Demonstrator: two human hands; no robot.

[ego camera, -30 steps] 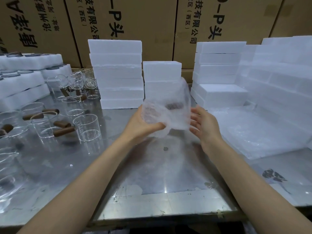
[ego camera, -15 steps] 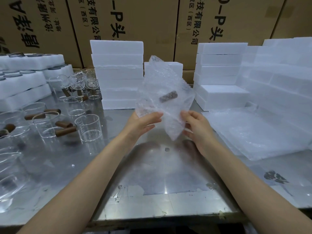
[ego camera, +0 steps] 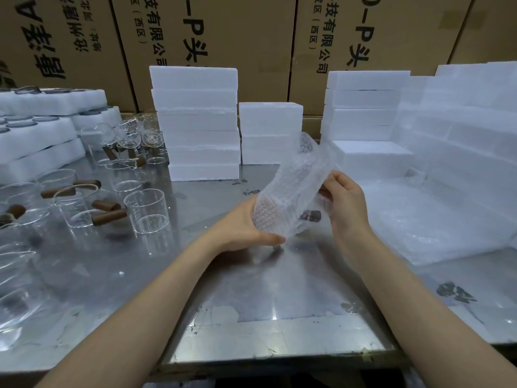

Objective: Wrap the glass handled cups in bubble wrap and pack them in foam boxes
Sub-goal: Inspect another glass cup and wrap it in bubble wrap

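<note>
A glass cup rolled in a bubble wrap sheet [ego camera: 291, 197] is held just above the steel table [ego camera: 251, 298] at centre. Its brown wooden handle [ego camera: 310, 215] shows through the wrap near the lower right. My left hand [ego camera: 246, 228] cups the bundle's lower end from underneath. My right hand [ego camera: 345, 203] pinches the wrap on its right side. The loose upper end of the wrap sticks up toward the foam stacks. Several unwrapped glass cups with wooden handles [ego camera: 145, 211] stand on the left of the table.
Stacks of white foam boxes [ego camera: 195, 121] stand behind the bundle, with more [ego camera: 363, 107] at right and foam trays [ego camera: 33, 141] at far left. A pile of bubble wrap sheets [ego camera: 419, 219] lies at right. Cardboard cartons [ego camera: 251, 37] line the back.
The loosely draped sheet has been rolled tight around the cup. The bundle has tilted and dropped lower, the handle swinging from the top to the lower right. My right hand has risen to grip the wrap.
</note>
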